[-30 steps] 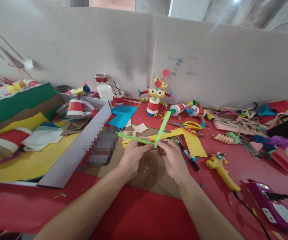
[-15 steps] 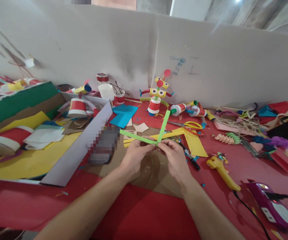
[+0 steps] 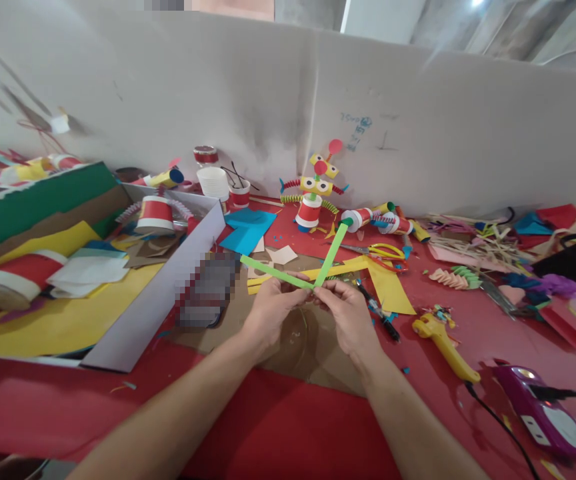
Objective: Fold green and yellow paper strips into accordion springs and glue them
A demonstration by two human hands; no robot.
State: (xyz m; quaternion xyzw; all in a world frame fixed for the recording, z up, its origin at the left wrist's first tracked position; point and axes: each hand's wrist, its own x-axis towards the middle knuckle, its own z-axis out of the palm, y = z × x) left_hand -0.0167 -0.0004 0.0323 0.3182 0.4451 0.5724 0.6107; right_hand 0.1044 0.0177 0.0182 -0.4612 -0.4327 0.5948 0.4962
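Note:
Both my hands meet above a brown cardboard sheet (image 3: 328, 363) at the table's middle. My left hand (image 3: 271, 313) and my right hand (image 3: 348, 313) each pinch the joint of two green paper strips (image 3: 313, 285). One green strip (image 3: 273, 272) runs out to the left, the other green strip (image 3: 332, 255) rises up and to the right, making a V. Fingers of both hands are closed on the strips at the corner where they cross.
A paper-cup robot figure (image 3: 313, 193) stands by the white wall. Yellow scissors (image 3: 383, 251), a yellow glue gun (image 3: 443, 347), a black pen (image 3: 378, 312), blue paper (image 3: 245, 230) and yellow paper (image 3: 388, 287) lie around. An open box (image 3: 118, 287) with cups and paper sits left; a purple device (image 3: 548, 413) right.
The hands stay in nearly the same place. The upright green strip has tilted slightly and the joint has shifted a little; both hands keep their pinch.

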